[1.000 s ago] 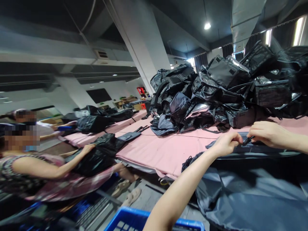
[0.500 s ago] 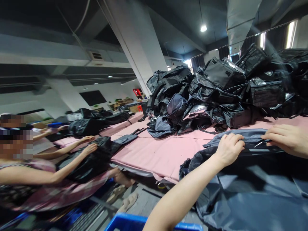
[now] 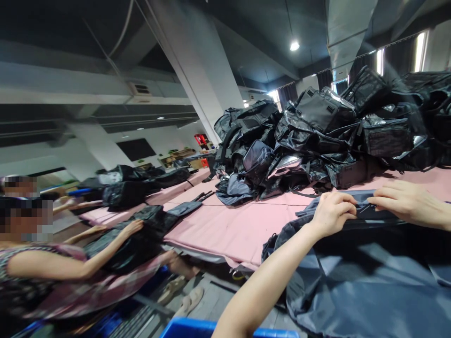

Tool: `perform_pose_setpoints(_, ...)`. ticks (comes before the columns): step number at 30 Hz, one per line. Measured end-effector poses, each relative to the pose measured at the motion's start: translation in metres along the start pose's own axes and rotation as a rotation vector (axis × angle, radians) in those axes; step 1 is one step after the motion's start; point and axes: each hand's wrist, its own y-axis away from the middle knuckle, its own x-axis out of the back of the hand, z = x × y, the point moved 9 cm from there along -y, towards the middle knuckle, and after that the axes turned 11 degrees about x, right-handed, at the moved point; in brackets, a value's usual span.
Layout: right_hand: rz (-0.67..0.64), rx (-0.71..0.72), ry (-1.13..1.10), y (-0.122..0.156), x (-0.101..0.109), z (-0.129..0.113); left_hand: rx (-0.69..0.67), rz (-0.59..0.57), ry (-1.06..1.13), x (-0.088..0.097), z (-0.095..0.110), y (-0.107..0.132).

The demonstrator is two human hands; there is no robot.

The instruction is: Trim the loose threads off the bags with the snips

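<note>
The left hand (image 3: pixel 336 212) pinches the bag (image 3: pixel 380 303) at its edge; just beside, the right hand (image 3: pixel 405 202) pinches a slim tool (image 3: pixel 366 208). Fine edge work seems in hand, next requiring steady holding.

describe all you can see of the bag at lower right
The bag looks like creased, shiny blue-grey fabric, with a dark hollow below its upper edge. It fills the lower right, partly over the pink table, and runs out of frame. The left hand pinches that edge; the right hand holds a thin dark item there.
</note>
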Motion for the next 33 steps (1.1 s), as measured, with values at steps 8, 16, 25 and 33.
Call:
perform_pose_setpoints(8,0.084,-0.639,-0.312,0.039,0.014,0.019,-0.124,0.108,0.181,0.019,-0.005,0.004)
perform_pose_setpoints(16,0.013,-1.148,-0.56,0.097,-0.005,-0.051,-0.178,0.041,-0.053,0.013,-0.023,0.009)
perform_pose_setpoints(25,0.119,-1.073,-0.426,0.05,-0.022,-0.054,-0.528,0.375,-0.443,0.004,0.012,0.057)
perform_pose_setpoints(33,0.1,-0.947,-0.182,0.027,-0.034,-0.063,-0.574,0.4,-0.503,0.001,0.024,0.06)
